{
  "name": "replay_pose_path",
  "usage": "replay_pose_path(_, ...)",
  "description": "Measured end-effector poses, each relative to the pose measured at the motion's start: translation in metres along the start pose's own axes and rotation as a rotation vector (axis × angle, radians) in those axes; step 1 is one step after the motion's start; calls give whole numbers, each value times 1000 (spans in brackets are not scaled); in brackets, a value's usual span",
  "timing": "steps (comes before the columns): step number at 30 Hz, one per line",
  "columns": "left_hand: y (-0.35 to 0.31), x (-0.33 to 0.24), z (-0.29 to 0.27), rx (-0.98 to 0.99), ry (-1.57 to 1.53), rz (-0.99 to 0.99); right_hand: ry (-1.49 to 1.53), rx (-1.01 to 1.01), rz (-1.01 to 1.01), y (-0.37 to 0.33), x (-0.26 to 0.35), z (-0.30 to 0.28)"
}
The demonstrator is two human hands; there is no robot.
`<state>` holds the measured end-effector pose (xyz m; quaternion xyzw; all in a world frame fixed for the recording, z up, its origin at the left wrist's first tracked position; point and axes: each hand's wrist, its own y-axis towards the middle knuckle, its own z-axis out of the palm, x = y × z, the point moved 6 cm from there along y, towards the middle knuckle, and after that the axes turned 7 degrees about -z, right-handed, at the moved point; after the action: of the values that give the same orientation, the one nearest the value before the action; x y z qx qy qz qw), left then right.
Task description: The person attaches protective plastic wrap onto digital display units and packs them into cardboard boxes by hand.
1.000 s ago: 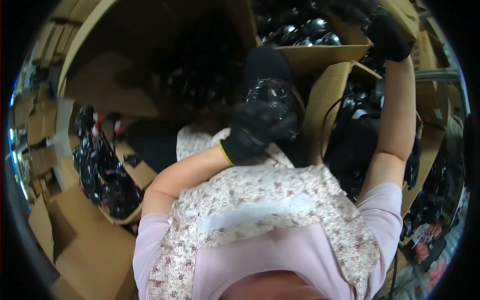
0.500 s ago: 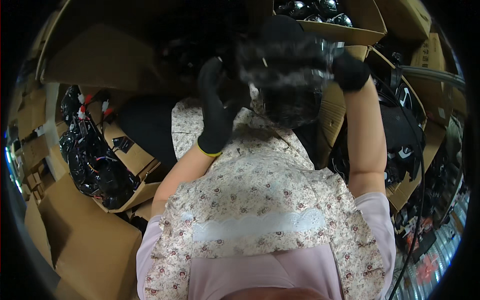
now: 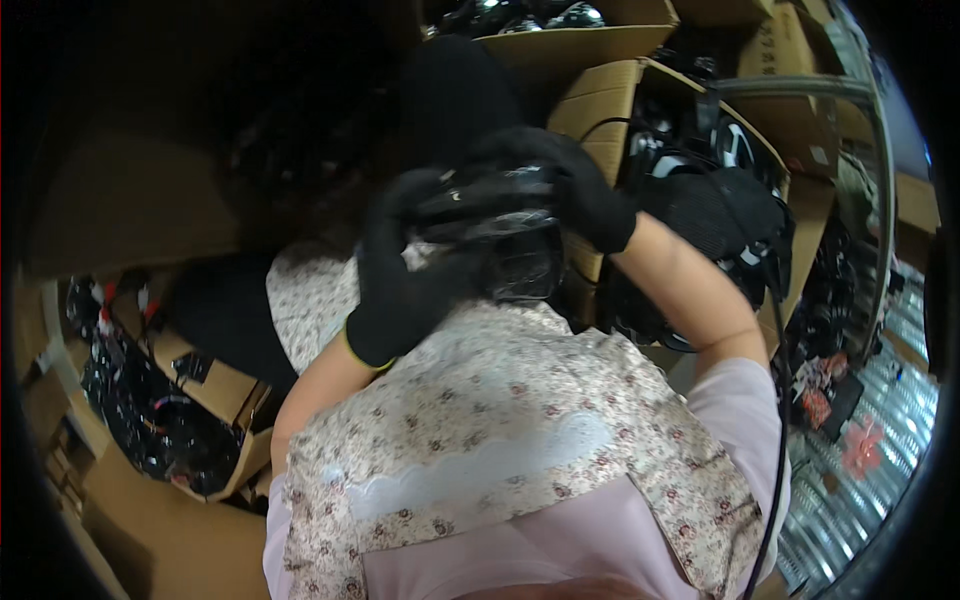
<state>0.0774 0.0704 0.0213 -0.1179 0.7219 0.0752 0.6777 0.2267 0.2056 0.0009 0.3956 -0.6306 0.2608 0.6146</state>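
A black part wrapped in shiny clear film [image 3: 525, 262] is held over my lap, its exact kind not clear in the dim light. My right hand [image 3: 585, 190], in a black glove, grips its upper right side with bent fingers. Around the left end curls my left hand [image 3: 395, 275], in a black glove with a yellow cuff edge, thumb low and fingers above. Some fingertips of both hands merge with the dark part. Beneath it lies my flowered apron [image 3: 470, 390].
Right of me stands an open carton [image 3: 600, 110] of black and white items. A far carton [image 3: 590, 40] holds shiny bagged parts. On the left, bagged black parts with wires [image 3: 160, 425] fill another carton. A black cable [image 3: 780, 400] hangs at the right near a metal rack [image 3: 800, 88].
My right hand has brought the wrapped part left and lower. My left hand, apart from it before, now closes on its left end. The whole view has turned and shifted right.
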Motion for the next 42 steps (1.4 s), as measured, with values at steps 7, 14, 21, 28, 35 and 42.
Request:
replay_pose_path(7, -22, 31, -46, -188, -678, -279, 338, -603, 158, -27, 5, 5)
replay_pose_path(14, -30, 40, 16, 249, -471, -740, 625, -559, 180, -34, 6, -2)
replay_pose_path(21, -46, 61, 14, 537, 32, -652, -765, 173, -212, -51, 48, 40)
replay_pose_path(28, -41, 65, 19, 569, 45, -689, -778, -235, 5, -128, 57, 9)
replay_pose_path(35, -48, 80, 20, 505, -95, -687, -858, -786, 205, -175, 99, -35)
replay_pose_path(42, -48, 84, 23, 474, -302, -792, -331, -653, 140, -146, 91, -19)
